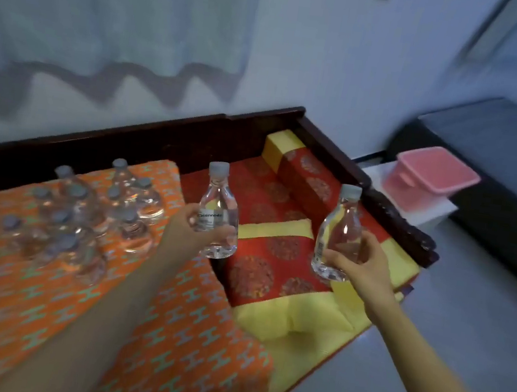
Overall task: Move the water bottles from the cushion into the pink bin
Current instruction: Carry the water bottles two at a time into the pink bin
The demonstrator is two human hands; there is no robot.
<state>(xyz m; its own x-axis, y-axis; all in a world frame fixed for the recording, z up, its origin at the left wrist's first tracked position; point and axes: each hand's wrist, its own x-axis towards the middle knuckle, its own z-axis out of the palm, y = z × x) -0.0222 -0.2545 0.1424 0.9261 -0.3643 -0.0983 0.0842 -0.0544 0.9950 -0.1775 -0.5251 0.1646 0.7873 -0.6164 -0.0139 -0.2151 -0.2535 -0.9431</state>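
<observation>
Several clear water bottles (85, 206) with grey caps stand clustered on the orange patterned cushion (167, 332) at the left. My left hand (185, 227) grips one upright clear bottle (219, 213) above the cushion's right edge. My right hand (360, 262) holds a second upright bottle (339, 236) over the red and yellow seat pad. The pink bin (430, 177) sits on a white stand at the far right, beyond the wooden armrest, apart from both hands.
A dark wooden bench frame (395, 220) runs along the back and right side. A red and yellow bolster (299, 171) lies by the armrest. A black cabinet (502, 155) stands behind the bin. Grey floor lies at the lower right.
</observation>
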